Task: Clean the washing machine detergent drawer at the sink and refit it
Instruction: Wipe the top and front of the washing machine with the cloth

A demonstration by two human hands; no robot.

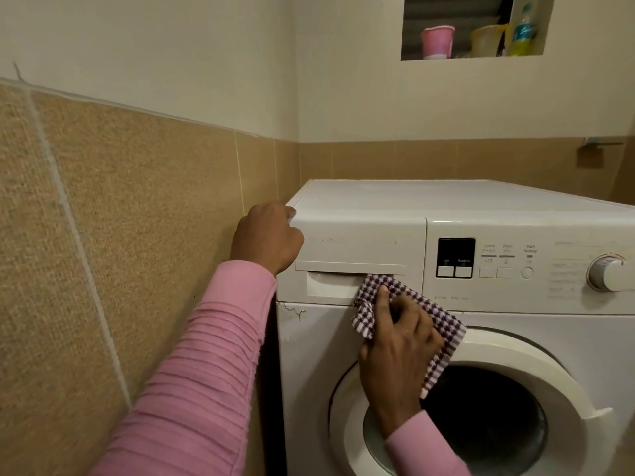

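While the right hand (400,341) grips a purple-and-white checked cloth (434,316) and presses it against the front of the washing machine (378,201), its forefinger lies straight up along the fabric and the other fingers are curled round a bunched fold. The cloth covers the right end of the handle recess of the detergent drawer (343,249), which sits fully home in its slot at the machine's upper left, its face flush with the control panel.

The left hand (266,237) is well apart from the right, curled at the machine's top left corner with the thumb on the top edge. Its fingers are hidden behind the back of the hand, so I cannot tell whether they clasp the side or only rest there. Both arms wear pink sleeves (206,355).

Right of the drawer on the machine's front are a dark display (456,257), a row of small buttons (505,272) and a round dial (610,273) near the right edge. Below the panel is the round door (536,359), white-rimmed with dark glass, and part of the cloth hangs over its upper left rim. Just under the drawer's left corner the white paint is chipped and cracked (297,312).

Tan tiles (120,218) cover the wall to the machine's left and behind it. High above the machine a wall niche (472,57) holds a pink cup (438,41), a yellowish cup (486,39) and a bottle (524,30).
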